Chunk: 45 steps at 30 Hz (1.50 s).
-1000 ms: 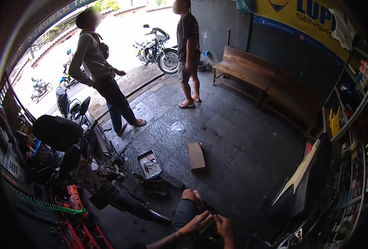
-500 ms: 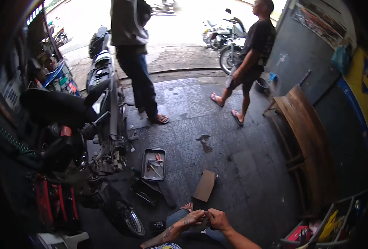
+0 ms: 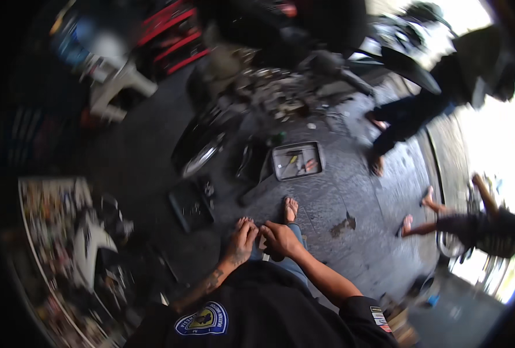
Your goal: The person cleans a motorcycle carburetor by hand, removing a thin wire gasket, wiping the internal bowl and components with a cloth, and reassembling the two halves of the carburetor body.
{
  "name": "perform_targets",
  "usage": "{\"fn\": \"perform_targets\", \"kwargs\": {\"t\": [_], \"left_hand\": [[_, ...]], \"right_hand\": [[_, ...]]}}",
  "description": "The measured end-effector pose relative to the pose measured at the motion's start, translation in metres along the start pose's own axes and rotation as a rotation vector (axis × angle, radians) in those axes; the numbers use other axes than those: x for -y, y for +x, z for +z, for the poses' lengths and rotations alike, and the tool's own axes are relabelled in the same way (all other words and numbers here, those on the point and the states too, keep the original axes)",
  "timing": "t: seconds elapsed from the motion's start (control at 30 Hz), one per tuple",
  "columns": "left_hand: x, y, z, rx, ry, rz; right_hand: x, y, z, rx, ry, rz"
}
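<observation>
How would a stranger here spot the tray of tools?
Find the motorcycle at the top of the picture. Just below it, on the floor, lies a rectangular tray. Its pale rim and the yellow and red tools inside set it apart from the darker tray to its lower left.

Lots of flat black, only a bit of shine

So the floor (image 3: 364, 197) is dark stone-like tile, kinda rough, with a slick sheen toward the bright side. Dark tray (image 3: 182, 199) is matt, plasticky stuff; the paler tray (image 3: 275, 165) has a smooth, slightly shiny rim. Stool (image 3: 109, 95) is plain white plastic, and the white panel (image 3: 84, 255) on the left is smooth moulded plastic too. Shirt (image 3: 263, 307) is matt black cloth with a stitched-looking badge (image 3: 202, 319); jeans (image 3: 293, 271) are soft denim. Red rack (image 3: 179, 55) is blurry, but maybe glossy painted metal.
</observation>
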<state>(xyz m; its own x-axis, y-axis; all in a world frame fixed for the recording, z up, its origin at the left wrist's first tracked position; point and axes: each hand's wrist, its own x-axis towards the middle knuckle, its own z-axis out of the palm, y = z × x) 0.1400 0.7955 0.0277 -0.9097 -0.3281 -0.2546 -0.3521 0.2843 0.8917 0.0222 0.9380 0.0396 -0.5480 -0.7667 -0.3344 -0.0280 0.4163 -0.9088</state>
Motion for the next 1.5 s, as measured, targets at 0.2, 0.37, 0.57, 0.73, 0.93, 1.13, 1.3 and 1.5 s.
{"fn": "perform_targets", "kwargs": {"t": [0.2, 0.37, 0.57, 0.73, 0.93, 1.13, 1.3, 1.5], "left_hand": [[0.046, -0.066, 0.068, -0.269, -0.886, -0.623], [0.018, -0.092, 0.089, -0.476, -0.951, -0.629], [0.026, -0.085, 0.091, -0.738, -1.013, -0.487], [0.064, -0.058, 0.085, -0.811, -1.117, -0.467], [0.171, -0.027, 0.082, -0.698, -1.128, -0.524], [0.334, 0.0, 0.102, -0.741, -1.083, -0.539], [0.433, 0.05, 0.121, -0.782, -1.228, -0.527], [0.48, 0.073, 0.116, -0.859, -1.316, -0.326]], "right_hand": [[-0.051, 0.008, -0.001, 0.412, -0.209, -0.086], [-0.062, 0.003, -0.007, 0.544, 0.247, 0.016], [-0.089, 0.035, 0.005, 0.489, 0.473, 0.166], [-0.128, 0.07, 0.022, 0.428, 0.429, 0.171], [-0.188, 0.116, 0.063, 0.344, 0.314, 0.155], [-0.331, 0.172, 0.146, 0.228, 0.033, 0.162], [-0.46, 0.239, 0.212, 0.093, -0.252, 0.368], [-0.555, 0.281, 0.252, 0.233, -0.691, 0.169]]}}
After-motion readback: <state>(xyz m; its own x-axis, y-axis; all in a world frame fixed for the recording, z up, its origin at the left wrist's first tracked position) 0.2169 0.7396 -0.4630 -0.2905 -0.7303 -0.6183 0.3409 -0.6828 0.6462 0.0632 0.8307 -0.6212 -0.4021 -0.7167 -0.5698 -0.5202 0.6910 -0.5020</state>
